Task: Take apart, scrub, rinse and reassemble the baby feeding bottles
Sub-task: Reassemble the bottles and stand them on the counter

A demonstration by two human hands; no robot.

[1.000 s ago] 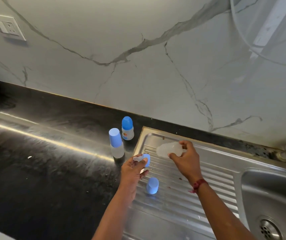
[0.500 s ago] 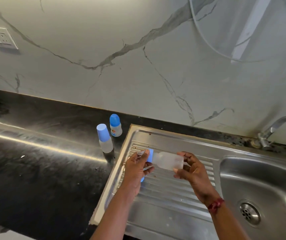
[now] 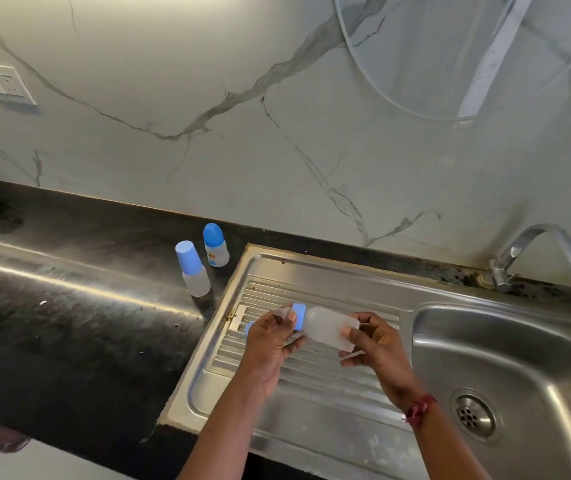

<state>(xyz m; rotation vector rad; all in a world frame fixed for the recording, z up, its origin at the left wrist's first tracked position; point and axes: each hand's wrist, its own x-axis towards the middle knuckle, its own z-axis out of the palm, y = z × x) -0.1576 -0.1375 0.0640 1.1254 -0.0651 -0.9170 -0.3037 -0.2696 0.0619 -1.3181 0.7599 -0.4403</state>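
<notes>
Held bottle: I saw the frosted bottle (image 3: 329, 327) lying on its side in both hands above the drainboard (image 3: 311, 393), neck toward 9 o'clock and base toward 3 o'clock.
Collar and teat: a blue collar (image 3: 299, 317) sat on the neck, with a clear teat (image 3: 282, 310) poking out past it at the 9 o'clock end.
Left hand: my view had the left hand (image 3: 270, 344) curled round the collar end, thumb and fingers wrapped on the collar and teat.
Right hand: the right hand (image 3: 377, 344) pinched the bottle's base end between thumb and bent fingers; a red thread (image 3: 419, 408) circled that wrist.
Loose cap: a bit of blue cap (image 3: 248, 328) showed at 9 o'clock of the left hand, mostly hidden behind it; I could not tell how it lay.
Waiting bottles: two stood upright on the black counter (image 3: 69, 323) at about 10 o'clock from the hands, just off the sink's edge, a flat-capped bottle (image 3: 192, 271) nearer and a dome-capped bottle (image 3: 215, 245) with a printed label behind it, close together.
Basin: the basin (image 3: 519, 358) lay at 3 o'clock of the hands, its drain (image 3: 472, 415) at 4 o'clock.
Tap: the tap (image 3: 536, 251) rose at 2 o'clock, its spout over the basin.
Wall: a socket plate (image 3: 3, 83) sat on the marble at 10 o'clock of the frame.
</notes>
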